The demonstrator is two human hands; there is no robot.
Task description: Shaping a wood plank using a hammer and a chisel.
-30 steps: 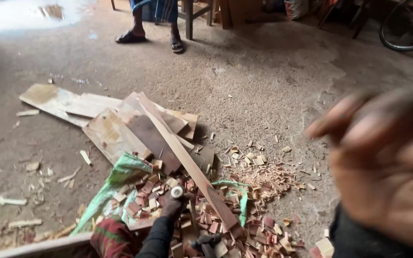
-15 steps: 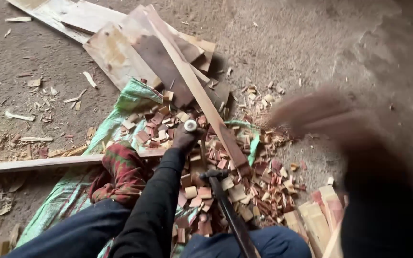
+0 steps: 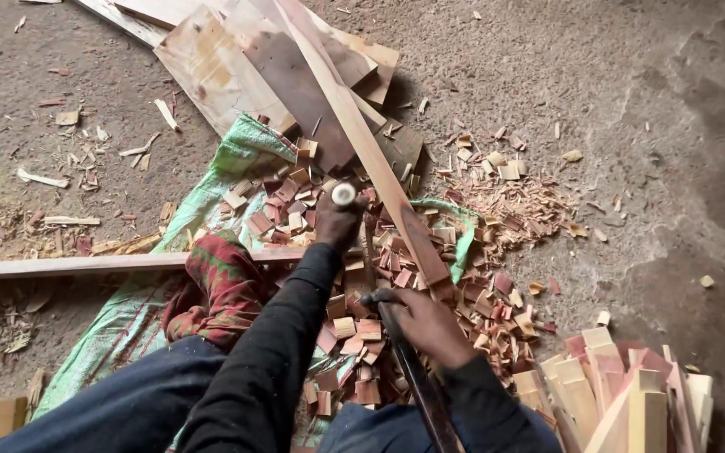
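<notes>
My left hand point(image 3: 337, 225) is closed around an upright pale round peg point(image 3: 343, 194), seen end-on, above a heap of reddish wood chips point(image 3: 354, 329). My right hand point(image 3: 430, 323) grips the top of a long dark tool handle point(image 3: 425, 398) that runs down toward my lap; its working end is hidden. A long pale wooden strip point(image 3: 354, 126) lies diagonally from the top of the view down to just beside my right hand. The chips lie on a green woven sack point(image 3: 237, 159) under my legs.
Plywood offcuts point(image 3: 228, 67) lie at the top. A long slat point(image 3: 60, 267) runs in from the left across the sack. Cut wooden blocks point(image 3: 623, 394) are stacked at the lower right. Shavings are scattered over the dirt floor to the left and right.
My right hand, raised and blurred near the camera before, has come down onto the dark tool handle. The view has tilted down toward my lap. My left hand stays on the peg.
</notes>
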